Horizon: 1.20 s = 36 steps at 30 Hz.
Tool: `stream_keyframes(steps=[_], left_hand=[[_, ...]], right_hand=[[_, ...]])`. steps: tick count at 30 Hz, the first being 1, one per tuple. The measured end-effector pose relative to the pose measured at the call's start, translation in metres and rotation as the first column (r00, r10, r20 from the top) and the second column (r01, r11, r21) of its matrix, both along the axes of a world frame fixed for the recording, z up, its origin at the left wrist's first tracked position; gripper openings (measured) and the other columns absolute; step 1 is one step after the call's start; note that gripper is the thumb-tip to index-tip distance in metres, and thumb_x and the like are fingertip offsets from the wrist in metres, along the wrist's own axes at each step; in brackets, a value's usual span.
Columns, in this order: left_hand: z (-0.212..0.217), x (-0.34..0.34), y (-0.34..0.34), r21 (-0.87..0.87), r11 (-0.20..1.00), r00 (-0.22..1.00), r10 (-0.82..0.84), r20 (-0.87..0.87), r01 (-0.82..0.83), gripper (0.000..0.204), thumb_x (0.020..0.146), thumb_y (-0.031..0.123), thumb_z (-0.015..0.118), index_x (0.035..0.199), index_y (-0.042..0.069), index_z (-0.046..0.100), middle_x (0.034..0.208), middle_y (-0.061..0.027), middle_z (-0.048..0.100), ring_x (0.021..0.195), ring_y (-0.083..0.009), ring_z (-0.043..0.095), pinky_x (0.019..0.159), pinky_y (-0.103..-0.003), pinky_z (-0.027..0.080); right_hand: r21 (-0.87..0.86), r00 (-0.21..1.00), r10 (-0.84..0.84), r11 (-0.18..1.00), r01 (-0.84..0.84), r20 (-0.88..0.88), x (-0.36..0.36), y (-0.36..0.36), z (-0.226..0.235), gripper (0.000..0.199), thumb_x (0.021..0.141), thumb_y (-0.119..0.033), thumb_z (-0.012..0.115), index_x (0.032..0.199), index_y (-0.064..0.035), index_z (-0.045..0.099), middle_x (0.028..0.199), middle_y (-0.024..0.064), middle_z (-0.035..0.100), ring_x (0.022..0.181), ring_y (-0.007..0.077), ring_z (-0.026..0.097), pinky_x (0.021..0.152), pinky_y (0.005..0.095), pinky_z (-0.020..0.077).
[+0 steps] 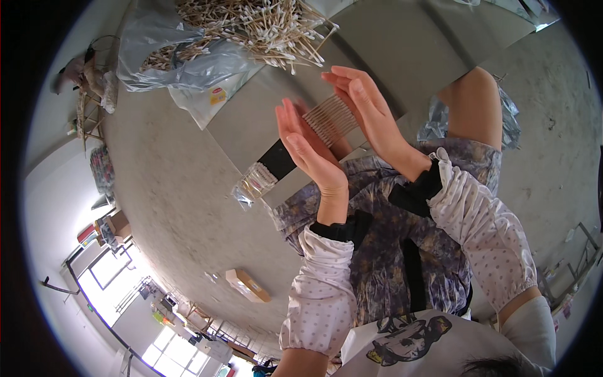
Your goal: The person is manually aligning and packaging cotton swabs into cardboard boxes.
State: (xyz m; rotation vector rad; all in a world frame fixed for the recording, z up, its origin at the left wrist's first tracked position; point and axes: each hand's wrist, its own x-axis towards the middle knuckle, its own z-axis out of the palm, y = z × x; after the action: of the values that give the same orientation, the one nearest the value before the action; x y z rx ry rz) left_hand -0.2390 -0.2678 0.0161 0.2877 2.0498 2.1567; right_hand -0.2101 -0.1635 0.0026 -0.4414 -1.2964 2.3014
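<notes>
A flat row of cotton swabs (331, 120) lies side by side over the metal tabletop (383, 56), between my hands. My left hand (311, 147) stands on edge at the row's left side, fingers stretched out and palm turned inward. Facing it from the other side is my right hand (377, 116), also flat with straight fingers, its palm against or very close to the swabs. Whether the row rests on the metal or is pressed between the palms, I cannot tell. Beyond them spreads a loose pile of cotton swabs (270, 28).
The pile sits partly in a clear plastic bag (151, 41) at the far left. Near the table's left corner are a black strip (277, 160) and clear packs of swabs (256, 181). A small cardboard box (247, 286) lies on the floor.
</notes>
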Motion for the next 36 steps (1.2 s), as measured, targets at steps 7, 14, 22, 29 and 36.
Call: stream_keyframes(steps=[7, 14, 22, 29, 36], left_hand=[[-0.002, 0.003, -0.014, -0.86, 0.486, 0.749, -0.509, -0.425, -0.158, 0.093, 0.096, 0.053, 0.055, 0.151, -0.011, 0.017, 0.16, -0.0279, 0.014, 0.15, -0.0403, 0.015, 0.12, -0.049, 0.017], [-0.016, 0.01, -0.012, -0.893, 0.408, 0.694, -0.587, -0.418, -0.193, 0.114, 0.08, 0.063, 0.069, 0.147, -0.016, 0.021, 0.155, -0.0331, 0.024, 0.148, -0.0422, 0.02, 0.119, -0.051, 0.019], [-0.024, 0.009, -0.007, -0.895, 0.385, 0.7, -0.576, -0.422, -0.223, 0.116, 0.074, 0.06, 0.074, 0.148, -0.014, 0.023, 0.155, -0.0306, 0.025, 0.148, -0.0398, 0.02, 0.12, -0.048, 0.018], [-0.025, 0.01, -0.006, -0.899, 0.396, 0.736, -0.551, -0.394, -0.185, 0.113, 0.072, 0.051, 0.078, 0.148, -0.012, 0.025, 0.157, -0.0291, 0.023, 0.149, -0.0382, 0.018, 0.121, -0.047, 0.018], [-0.026, 0.011, -0.005, -0.895, 0.402, 0.734, -0.546, -0.405, -0.195, 0.111, 0.071, 0.051, 0.079, 0.147, -0.011, 0.028, 0.156, -0.0285, 0.025, 0.149, -0.038, 0.02, 0.12, -0.047, 0.02]], right_hand=[[0.204, 0.992, -0.121, 0.972, 0.114, 0.02, 0.012, 0.035, 0.002, 0.04, 0.106, -0.027, 0.048, 0.134, 0.0008, 0.047, 0.136, 0.0116, 0.055, 0.129, 0.0189, 0.049, 0.112, 0.0326, 0.0326], [0.703, 0.988, -0.101, 0.711, -0.012, 0.119, 0.02, 0.037, -0.009, 0.026, 0.084, 0.011, 0.05, 0.092, -0.0046, 0.07, 0.125, 0.0099, 0.062, 0.102, 0.0207, 0.064, 0.073, 0.0308, 0.0493], [0.823, 0.994, -0.054, 0.565, -0.05, 0.097, 0.024, 0.045, -0.018, 0.022, 0.078, 0.012, 0.052, 0.073, -0.0015, 0.069, 0.121, 0.0131, 0.064, 0.106, 0.0266, 0.065, 0.086, 0.0324, 0.0515], [0.852, 0.984, -0.064, 0.512, -0.11, 0.166, 0.024, 0.045, -0.019, 0.022, 0.078, 0.012, 0.053, 0.073, -0.0011, 0.07, 0.122, 0.0125, 0.064, 0.112, 0.0289, 0.063, 0.092, 0.033, 0.0505], [0.872, 0.986, -0.028, 0.471, -0.13, 0.162, 0.023, 0.052, -0.021, 0.024, 0.082, 0.012, 0.05, 0.074, -0.0002, 0.069, 0.123, 0.0121, 0.063, 0.114, 0.0279, 0.062, 0.091, 0.0337, 0.0507]])
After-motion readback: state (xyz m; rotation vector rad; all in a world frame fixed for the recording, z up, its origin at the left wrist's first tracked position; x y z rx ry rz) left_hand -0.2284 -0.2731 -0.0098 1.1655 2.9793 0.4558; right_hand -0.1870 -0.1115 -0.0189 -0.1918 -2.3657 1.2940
